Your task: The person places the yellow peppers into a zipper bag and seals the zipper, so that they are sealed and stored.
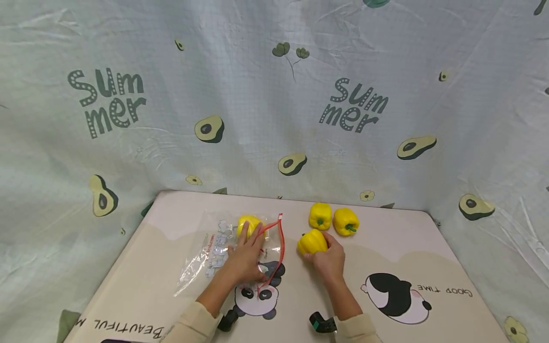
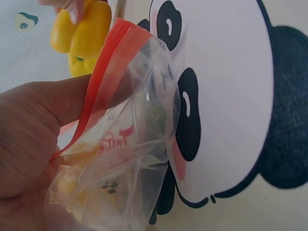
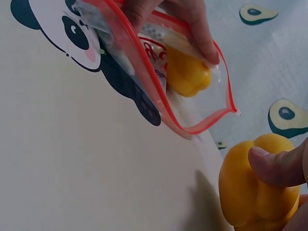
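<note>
A clear zip bag [image 1: 216,250] with a red zip edge [image 3: 144,62] lies on the table, its mouth parted toward the right. One yellow bell pepper [image 3: 187,72] is inside it. My left hand [image 1: 247,261] spreads across the mouth, fingers apart; its thumb [image 2: 53,98] reaches in behind the red edge. My right hand [image 1: 329,257] grips a second yellow bell pepper [image 1: 312,242] just right of the bag, thumb pressed on its side in the right wrist view. Behind that hand stand two more yellow bell peppers, one on the left [image 1: 320,216] and one on the right [image 1: 345,221].
The pale table mat [image 1: 386,238] carries printed pandas and lettering. A light curtain [image 1: 257,95] with avocado prints hangs behind and beside the table. Dark wrist devices, on the left [image 1: 228,320] and right [image 1: 321,323], sit by the cuffs.
</note>
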